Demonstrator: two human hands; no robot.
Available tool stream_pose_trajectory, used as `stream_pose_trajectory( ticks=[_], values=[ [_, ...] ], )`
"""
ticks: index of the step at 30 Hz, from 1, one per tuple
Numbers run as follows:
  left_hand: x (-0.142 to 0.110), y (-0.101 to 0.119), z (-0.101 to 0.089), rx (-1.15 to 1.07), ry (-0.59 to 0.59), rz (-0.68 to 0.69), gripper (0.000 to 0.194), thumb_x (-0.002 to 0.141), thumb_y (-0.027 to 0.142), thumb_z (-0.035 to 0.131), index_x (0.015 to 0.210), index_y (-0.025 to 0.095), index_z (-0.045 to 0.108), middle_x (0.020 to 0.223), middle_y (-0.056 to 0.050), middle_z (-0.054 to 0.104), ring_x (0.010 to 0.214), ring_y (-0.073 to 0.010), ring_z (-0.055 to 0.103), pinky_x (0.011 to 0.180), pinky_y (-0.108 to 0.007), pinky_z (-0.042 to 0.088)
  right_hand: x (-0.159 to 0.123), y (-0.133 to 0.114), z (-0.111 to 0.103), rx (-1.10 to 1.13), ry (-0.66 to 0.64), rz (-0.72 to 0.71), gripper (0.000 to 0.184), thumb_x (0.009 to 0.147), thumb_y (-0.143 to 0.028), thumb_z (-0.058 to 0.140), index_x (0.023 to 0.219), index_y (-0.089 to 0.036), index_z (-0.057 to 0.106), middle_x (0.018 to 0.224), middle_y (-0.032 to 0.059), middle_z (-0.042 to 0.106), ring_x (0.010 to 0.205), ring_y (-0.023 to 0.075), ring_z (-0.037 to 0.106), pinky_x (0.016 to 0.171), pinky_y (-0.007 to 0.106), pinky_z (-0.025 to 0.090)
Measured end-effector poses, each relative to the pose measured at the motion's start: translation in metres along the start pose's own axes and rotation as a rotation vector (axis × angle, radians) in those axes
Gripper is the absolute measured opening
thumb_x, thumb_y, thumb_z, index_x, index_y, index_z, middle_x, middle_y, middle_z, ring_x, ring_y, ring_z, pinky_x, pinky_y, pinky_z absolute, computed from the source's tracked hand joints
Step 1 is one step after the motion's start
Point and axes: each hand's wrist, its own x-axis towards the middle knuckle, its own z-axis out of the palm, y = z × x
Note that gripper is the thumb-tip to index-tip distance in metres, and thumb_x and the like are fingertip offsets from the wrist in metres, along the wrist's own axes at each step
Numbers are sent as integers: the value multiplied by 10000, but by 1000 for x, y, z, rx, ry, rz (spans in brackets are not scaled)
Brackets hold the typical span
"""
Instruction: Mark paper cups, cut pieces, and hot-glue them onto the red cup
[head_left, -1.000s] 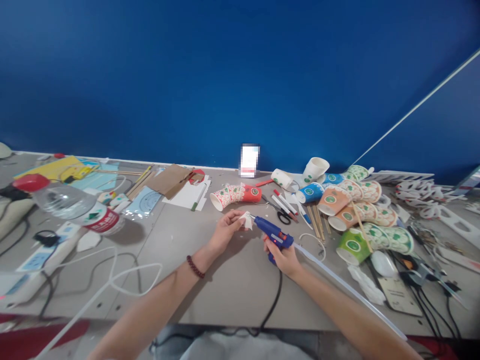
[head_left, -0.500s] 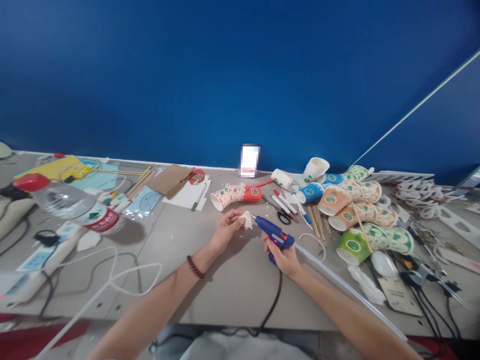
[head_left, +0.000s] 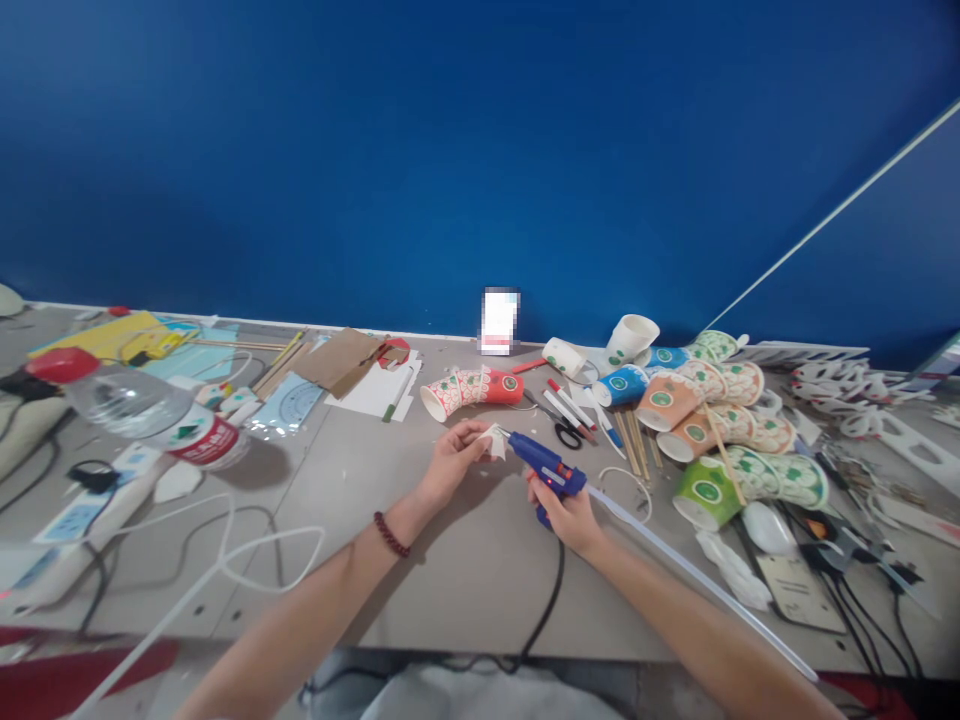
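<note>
Between the fingertips of my left hand (head_left: 454, 460) is a small white piece of paper (head_left: 495, 441), pinched at its left side. My right hand (head_left: 566, 510) grips the handle of a blue hot glue gun (head_left: 547, 462), whose nozzle points left at the paper; whether the tip touches it I cannot tell. A long clear glue stick (head_left: 697, 580) runs out of the gun's back toward the lower right. Just beyond my hands, joined red patterned paper cups (head_left: 472, 390) lie on their side on the grey table (head_left: 450, 590).
Several stacked patterned cups (head_left: 739, 420) lie to the right, near wooden sticks (head_left: 637, 440), black-handled scissors (head_left: 568, 433) and markers (head_left: 570, 405). A water bottle (head_left: 150, 415) leans over a power strip (head_left: 82, 515) at left. A lit phone (head_left: 500, 322) stands against the blue wall.
Both hands stay almost in place. The glue gun has shifted very slightly left, its nozzle still at the white paper.
</note>
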Motion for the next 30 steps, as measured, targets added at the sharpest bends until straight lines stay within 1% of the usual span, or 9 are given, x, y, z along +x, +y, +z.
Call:
stream_pose_trajectory(
  ticks=[3, 8, 12, 19, 25, 30],
  values=[
    [-1, 2, 1, 6, 6, -6, 350, 661, 397, 779, 886, 156, 663, 777, -36, 705, 641, -119, 630, 685, -270, 539, 0, -1, 0, 4, -7, -3, 404, 831, -533, 539, 731, -151, 623, 551, 15, 541, 489, 114, 484, 495, 248, 428],
    [1, 0, 0, 0, 32, -15, 395, 646, 414, 786, 912, 153, 655, 793, -45, 712, 665, -135, 646, 693, -280, 542, 0, -3, 0, 32, -3, 0, 411, 820, -551, 545, 788, -150, 628, 566, 14, 545, 490, 115, 477, 487, 251, 423],
    [2, -1, -1, -12, 52, -10, 430, 645, 417, 786, 947, 144, 646, 779, -49, 713, 638, -135, 642, 694, -292, 545, 0, -4, 0, 11, 10, 6, 428, 816, -564, 545, 771, -147, 632, 572, 24, 560, 507, 122, 498, 521, 262, 442],
    [0, 1, 0, 25, 13, -16, 395, 663, 414, 775, 933, 152, 656, 809, -56, 714, 679, -140, 652, 684, -267, 534, 0, -5, 1, 40, 3, 33, 440, 801, -583, 558, 770, -149, 626, 562, 17, 549, 497, 118, 487, 498, 256, 426],
    [-1, 2, 1, 27, 15, -20, 378, 643, 412, 785, 898, 160, 666, 779, -39, 705, 664, -134, 639, 682, -271, 533, 3, -5, 1, 97, 12, 52, 433, 787, -586, 577, 775, -153, 600, 572, 9, 548, 513, 119, 501, 522, 260, 437],
    [-1, 2, 2, 19, 14, -16, 376, 643, 410, 786, 895, 161, 661, 777, -42, 701, 666, -139, 640, 678, -277, 541, 4, -8, 2, 139, -11, 59, 431, 777, -592, 584, 758, -161, 585, 553, -1, 543, 500, 115, 495, 518, 257, 433]
  ],
)
